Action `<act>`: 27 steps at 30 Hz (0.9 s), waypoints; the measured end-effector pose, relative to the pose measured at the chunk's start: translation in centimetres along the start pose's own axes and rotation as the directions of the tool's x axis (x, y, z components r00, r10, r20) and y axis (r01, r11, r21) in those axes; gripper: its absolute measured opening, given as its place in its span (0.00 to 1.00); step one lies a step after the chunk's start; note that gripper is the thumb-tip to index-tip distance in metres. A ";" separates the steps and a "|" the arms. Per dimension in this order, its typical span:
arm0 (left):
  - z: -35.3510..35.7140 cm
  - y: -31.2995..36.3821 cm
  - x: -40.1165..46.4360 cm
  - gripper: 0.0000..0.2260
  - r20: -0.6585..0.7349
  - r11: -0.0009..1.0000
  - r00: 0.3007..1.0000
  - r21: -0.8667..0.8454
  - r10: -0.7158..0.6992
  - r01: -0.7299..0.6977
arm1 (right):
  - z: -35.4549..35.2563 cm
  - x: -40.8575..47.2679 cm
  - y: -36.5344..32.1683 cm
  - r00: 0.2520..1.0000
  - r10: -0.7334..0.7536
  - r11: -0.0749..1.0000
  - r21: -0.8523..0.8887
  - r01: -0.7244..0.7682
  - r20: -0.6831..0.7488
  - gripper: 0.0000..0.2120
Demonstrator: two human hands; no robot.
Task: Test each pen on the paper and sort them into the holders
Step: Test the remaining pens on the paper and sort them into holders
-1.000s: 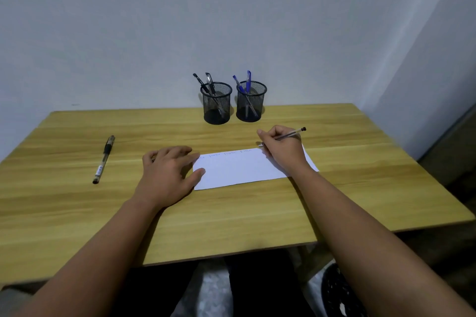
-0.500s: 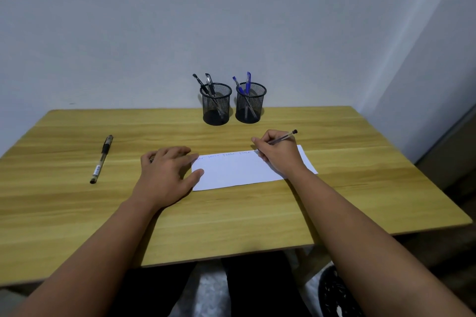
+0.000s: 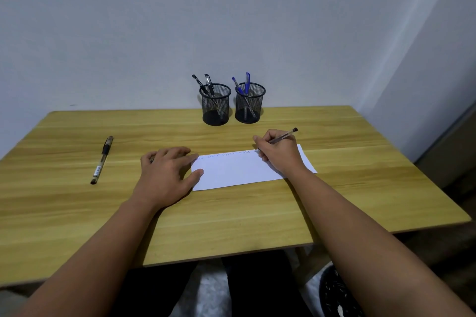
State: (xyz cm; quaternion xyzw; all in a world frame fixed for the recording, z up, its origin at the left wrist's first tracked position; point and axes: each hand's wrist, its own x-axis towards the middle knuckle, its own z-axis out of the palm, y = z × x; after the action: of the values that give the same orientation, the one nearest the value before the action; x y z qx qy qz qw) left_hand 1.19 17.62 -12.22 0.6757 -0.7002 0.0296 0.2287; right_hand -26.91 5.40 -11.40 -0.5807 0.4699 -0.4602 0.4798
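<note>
At frame centre the right hand [image 3: 279,153], fingers pinching a clear pen [image 3: 282,136], tests it on the paper [image 3: 247,170] that the left hand [image 3: 167,172] steadies with spread fingers; next, probably, comes choosing a holder [image 3: 215,104].

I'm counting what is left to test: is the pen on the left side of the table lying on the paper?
No, the black pen lies on the bare table, apart from the paper.

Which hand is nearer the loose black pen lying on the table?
Left. The left hand rests flat at the paper's left edge, just right of the black pen; the right hand writes farther right.
</note>
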 end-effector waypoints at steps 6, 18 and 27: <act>-0.1 0.1 -0.1 0.24 0.008 1.000 1.000 0.003 -0.008 0.008 | -0.3 -0.1 -0.6 0.995 0.028 0.991 0.129 -0.015 -0.099 0.17; 0.3 -0.3 0.1 0.24 0.007 1.000 1.000 0.002 -0.004 0.004 | -0.1 0.2 -0.1 0.997 0.059 0.998 0.030 -0.058 -0.052 0.19; 0.4 -0.3 0.1 0.24 0.006 1.000 1.000 -0.001 -0.011 0.011 | 0.0 0.1 0.0 0.999 0.003 0.999 -0.039 -0.005 -0.050 0.18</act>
State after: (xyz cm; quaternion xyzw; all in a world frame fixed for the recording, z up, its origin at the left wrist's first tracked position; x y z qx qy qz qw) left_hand 1.43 17.36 -12.59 0.6796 -0.6971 0.0259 0.2269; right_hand -26.89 5.29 -11.43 -0.5773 0.4918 -0.4643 0.4574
